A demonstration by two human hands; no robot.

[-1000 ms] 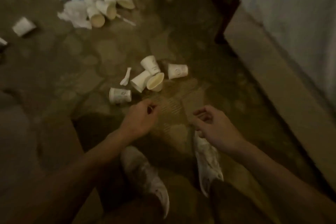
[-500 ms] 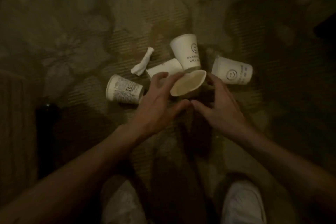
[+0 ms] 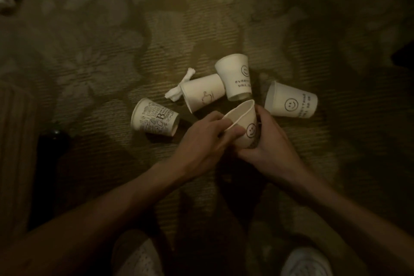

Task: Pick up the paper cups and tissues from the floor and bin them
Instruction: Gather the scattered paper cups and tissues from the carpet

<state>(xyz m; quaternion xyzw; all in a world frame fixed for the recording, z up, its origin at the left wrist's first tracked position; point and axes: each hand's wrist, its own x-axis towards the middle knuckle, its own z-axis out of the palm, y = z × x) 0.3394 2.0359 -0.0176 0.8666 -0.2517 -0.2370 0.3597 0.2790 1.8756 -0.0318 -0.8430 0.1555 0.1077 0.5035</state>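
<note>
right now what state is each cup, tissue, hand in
held cup: held, rim squashed
left hand: pinches rim
right hand: grips body
text-covered cup: on its side
middle cup: on its side
rear cup: tipped over
far-right cup: on its side
tissue: twisted, untouched

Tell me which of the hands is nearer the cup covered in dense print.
Left. The left hand sits just beside the printed cup; the right hand lies farther off, across the smiley cup both hands hold.

Light: dim, with a yellow-brown cast all over.
Brightest: the white paper cup (image 3: 243, 119) mid-frame and its neighbours, no glare.
Shadows: heavy at bottom centre; the floor (image 3: 89, 51) drops to near black far right.
Sharpness: soft, grainy; top edge smeared.
</note>
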